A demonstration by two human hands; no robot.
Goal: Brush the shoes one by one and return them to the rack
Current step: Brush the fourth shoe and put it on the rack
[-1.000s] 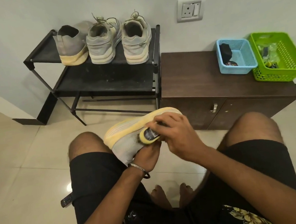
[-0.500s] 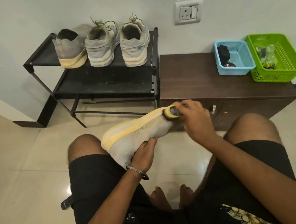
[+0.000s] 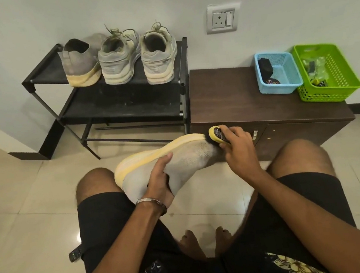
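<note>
A grey knit shoe with a yellow sole [image 3: 177, 159] lies on its side above my knees, toe to the right. My left hand [image 3: 158, 180] grips it at the heel opening, thumb on the upper. My right hand [image 3: 237, 146] grips a small yellow-backed brush [image 3: 216, 134] and presses it on the shoe's toe. On the top shelf of the black rack [image 3: 124, 102] stand a matching grey shoe [image 3: 80, 62] and a pair of grey laced sneakers [image 3: 138, 54], heels toward me.
A low brown cabinet [image 3: 239, 105] sits right of the rack, carrying a blue basket [image 3: 278, 73] and a green basket [image 3: 326, 73] with small items. A wall socket [image 3: 221, 17] is above it. A dark remote [image 3: 75, 254] lies on the tiled floor by my left leg.
My right hand has swept the brush from the middle of the shoe's upper along to its toe. My left hand has shifted its grip at the heel, and the shoe points further right.
</note>
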